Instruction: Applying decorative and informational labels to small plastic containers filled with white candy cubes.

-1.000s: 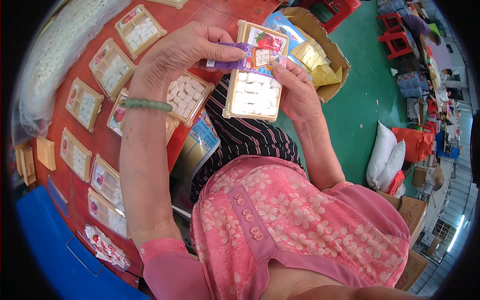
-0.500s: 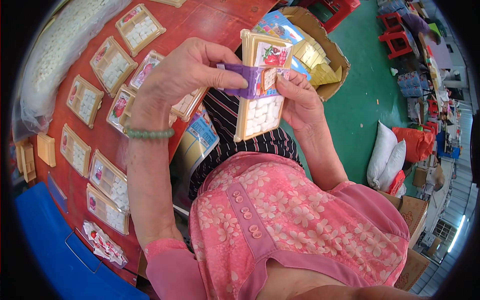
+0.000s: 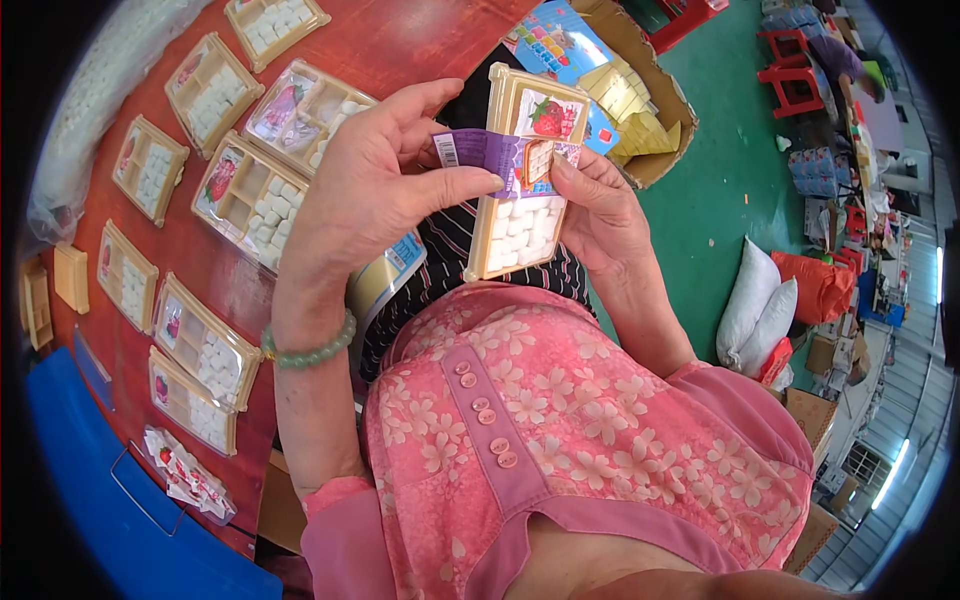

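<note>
In front of my chest, a long tan plastic tray (image 3: 520, 240) with a clear lid stands upright, tilted slightly. White pillow-shaped pieces fill its lower part, and a strawberry-printed packet shows at the top. A purple printed card sleeve (image 3: 525, 165) lies across its middle, with a loose barcoded flap sticking out to the left. My right hand (image 3: 605, 205) grips the tray's right edge, thumb on the sleeve's front. My left hand (image 3: 375, 180), above a green bead bracelet, has its thumb against the sleeve and its fingers bent by the flap; their contact behind it is partly hidden.
Several similar filled trays (image 3: 208, 92) lie on the red table (image 3: 420, 40) at left. A bundle of small packets (image 3: 188, 475) sits near a blue surface (image 3: 90, 480). A cardboard box (image 3: 665, 165) with yellow card pieces stands beyond my right hand; white sacks (image 3: 755, 310) rest on the green floor.
My left thumb has shifted slightly and its fingers have spread; more of the sleeve's barcoded flap shows. The tray stays in my right hand. The view has shifted, moving the table trays leftward.
</note>
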{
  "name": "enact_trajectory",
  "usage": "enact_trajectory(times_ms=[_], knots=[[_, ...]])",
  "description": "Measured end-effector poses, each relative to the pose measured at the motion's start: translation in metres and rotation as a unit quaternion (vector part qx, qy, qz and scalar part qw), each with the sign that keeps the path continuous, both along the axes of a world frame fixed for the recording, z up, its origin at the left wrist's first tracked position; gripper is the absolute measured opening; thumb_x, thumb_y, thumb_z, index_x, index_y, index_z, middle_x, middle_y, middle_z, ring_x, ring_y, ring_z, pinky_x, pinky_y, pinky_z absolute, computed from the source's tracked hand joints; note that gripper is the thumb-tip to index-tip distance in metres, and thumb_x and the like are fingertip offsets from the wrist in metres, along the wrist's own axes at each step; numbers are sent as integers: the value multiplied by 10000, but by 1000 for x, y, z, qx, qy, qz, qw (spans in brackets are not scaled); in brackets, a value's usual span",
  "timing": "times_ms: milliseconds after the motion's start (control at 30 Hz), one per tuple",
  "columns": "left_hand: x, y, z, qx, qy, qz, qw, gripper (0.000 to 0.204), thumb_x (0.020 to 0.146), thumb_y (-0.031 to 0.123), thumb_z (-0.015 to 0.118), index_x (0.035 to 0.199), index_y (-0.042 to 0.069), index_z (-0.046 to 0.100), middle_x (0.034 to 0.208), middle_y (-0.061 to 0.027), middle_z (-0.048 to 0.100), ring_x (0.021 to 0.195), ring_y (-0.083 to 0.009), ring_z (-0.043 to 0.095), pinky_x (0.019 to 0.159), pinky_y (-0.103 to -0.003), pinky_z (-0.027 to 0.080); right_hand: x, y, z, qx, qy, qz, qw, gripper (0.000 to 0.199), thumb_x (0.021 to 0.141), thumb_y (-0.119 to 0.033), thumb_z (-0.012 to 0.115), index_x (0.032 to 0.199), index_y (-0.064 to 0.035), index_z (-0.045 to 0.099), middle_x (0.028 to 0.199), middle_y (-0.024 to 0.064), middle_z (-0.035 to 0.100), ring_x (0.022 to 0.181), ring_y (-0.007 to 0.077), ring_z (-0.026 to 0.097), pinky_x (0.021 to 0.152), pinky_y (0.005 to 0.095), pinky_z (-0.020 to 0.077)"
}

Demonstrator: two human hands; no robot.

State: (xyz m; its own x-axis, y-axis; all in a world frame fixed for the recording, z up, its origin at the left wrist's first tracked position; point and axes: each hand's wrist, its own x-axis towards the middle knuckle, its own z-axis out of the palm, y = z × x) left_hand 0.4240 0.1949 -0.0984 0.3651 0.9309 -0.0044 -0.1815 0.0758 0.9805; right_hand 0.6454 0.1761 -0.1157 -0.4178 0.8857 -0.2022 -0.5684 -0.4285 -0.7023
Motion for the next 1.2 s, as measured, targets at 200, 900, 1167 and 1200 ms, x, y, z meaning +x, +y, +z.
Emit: enact_trajectory(times_ms=[200, 900, 1167, 1200], knots=[[14, -17, -4, 101, 190, 135, 967, 694, 753, 66, 779, 1344, -35, 431, 1161, -134, 600, 911, -160, 621, 770, -281, 528, 2, -5, 0, -11, -36, -46, 998, 287, 934, -118, 566, 1191, 10, 569, 1143, 140, 640, 1022, 220, 641, 914, 387, 512], [49, -41, -33, 149, 146, 275, 939, 189, 822, 80, 706, 970, -28, 661, 770, -139, 654, 650, -213, 645, 595, -305, 513, -11, -13, -10, 58, -59, -69, 994, 226, 946, -65, 543, 1154, -1, 602, 1124, 108, 653, 1007, 167, 630, 910, 340, 496], [41, -45, -27, -62, -46, 177, 981, 192, 869, 37, 675, 1032, -60, 645, 915, -44, 679, 794, -62, 617, 699, -209, 523, -9, -16, 0, 54, -143, -35, 988, 263, 939, -73, 566, 1192, -9, 591, 1136, 98, 647, 1004, 142, 619, 910, 304, 485], [40, -45, -29, -59, -45, 167, 983, 221, 852, 13, 686, 1056, -57, 638, 915, -47, 675, 799, -67, 616, 688, -205, 513, -10, -19, 1, 87, -192, -39, 977, 269, 942, -82, 565, 1202, -17, 587, 1127, 89, 648, 999, 136, 617, 912, 296, 480]])
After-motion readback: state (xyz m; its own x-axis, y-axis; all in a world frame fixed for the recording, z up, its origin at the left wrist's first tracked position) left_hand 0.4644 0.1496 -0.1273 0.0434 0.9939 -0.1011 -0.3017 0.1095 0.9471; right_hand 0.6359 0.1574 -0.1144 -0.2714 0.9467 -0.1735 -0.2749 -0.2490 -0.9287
